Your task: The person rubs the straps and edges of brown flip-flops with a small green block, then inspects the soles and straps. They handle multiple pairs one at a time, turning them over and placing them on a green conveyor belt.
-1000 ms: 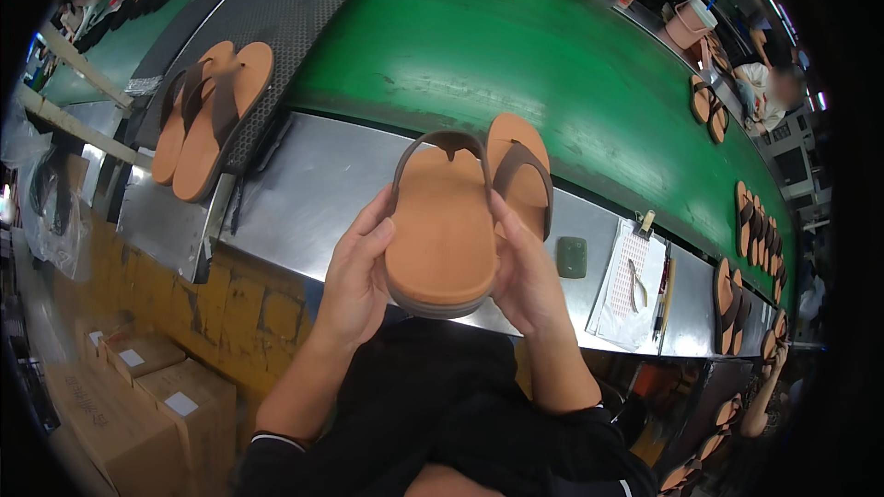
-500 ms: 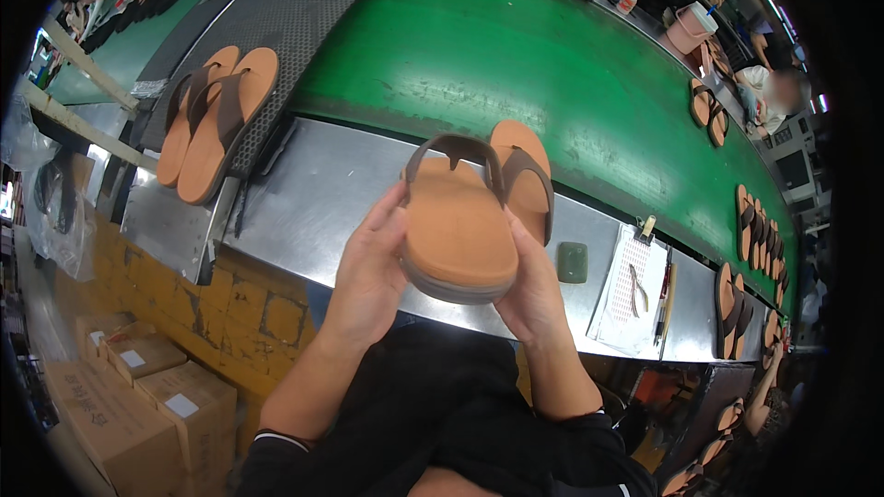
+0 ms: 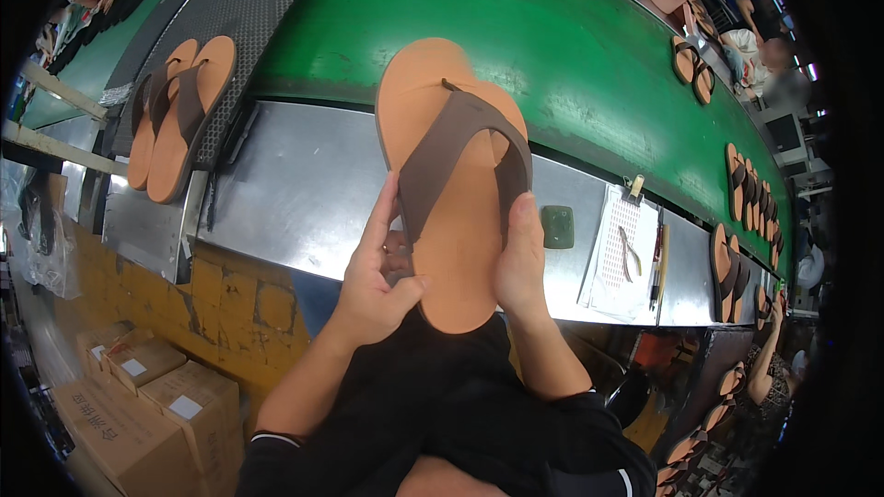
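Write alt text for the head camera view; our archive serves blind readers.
Two bare hands, left hand and right hand, hold up a tan flip-flop with a brown strap over a metal ledge beside a green conveyor belt. Another tan pair lies to the left; cardboard boxes sit below.

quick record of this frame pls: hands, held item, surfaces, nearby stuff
left hand: grips the sandal's left edge near the heel, index finger up along the side
right hand: holds the right edge, thumb on the footbed
sandal: tan, brown strap, footbed facing the camera, toe up, a second sandal behind it
belt: green, carries more sandals at the right
shelf: metal, under the belt
pair: tan sandals on the dark mesh at the left
clipboard: on the shelf, pliers on it
boxes: cardboard, lower left
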